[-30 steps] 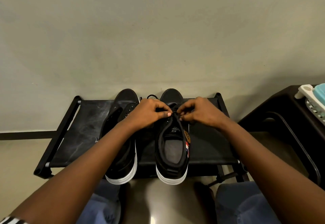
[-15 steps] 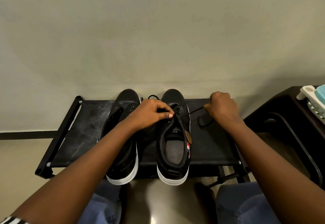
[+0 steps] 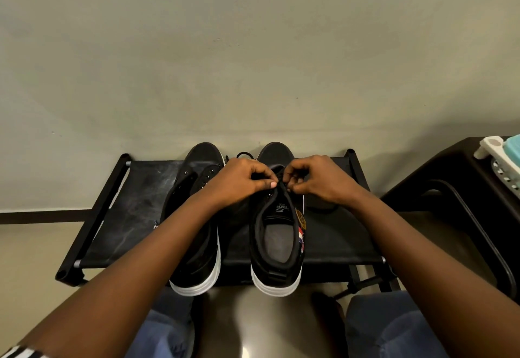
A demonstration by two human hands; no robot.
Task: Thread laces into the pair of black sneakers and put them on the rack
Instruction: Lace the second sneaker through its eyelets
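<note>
Nearest, the white heels of both sneakers overhang the near edge of the rack (image 3: 140,217), so a hard tug on the lace could tip or drag one off toward the knees. The right sneaker (image 3: 277,234) stands with its mouth open toward the viewer; the left sneaker (image 3: 197,217) lies beside it, partly under the left forearm, its eyelets apparently bare.

Farther in, both hands meet over the right sneaker's eyelets. The left hand (image 3: 239,181) curls down on the tongue and eyelet edge, thumb and forefinger pinched together; the right hand (image 3: 318,181) pinches what looks like the lace (image 3: 282,176) tip just beside it. The black lace on black fabric is hard to pick out, so I judge the main risks to be a missed or skipped eyelet, or a twisted lace.

Beyond the hands, a loop of lace shows between the toes; it could snag there.
</note>
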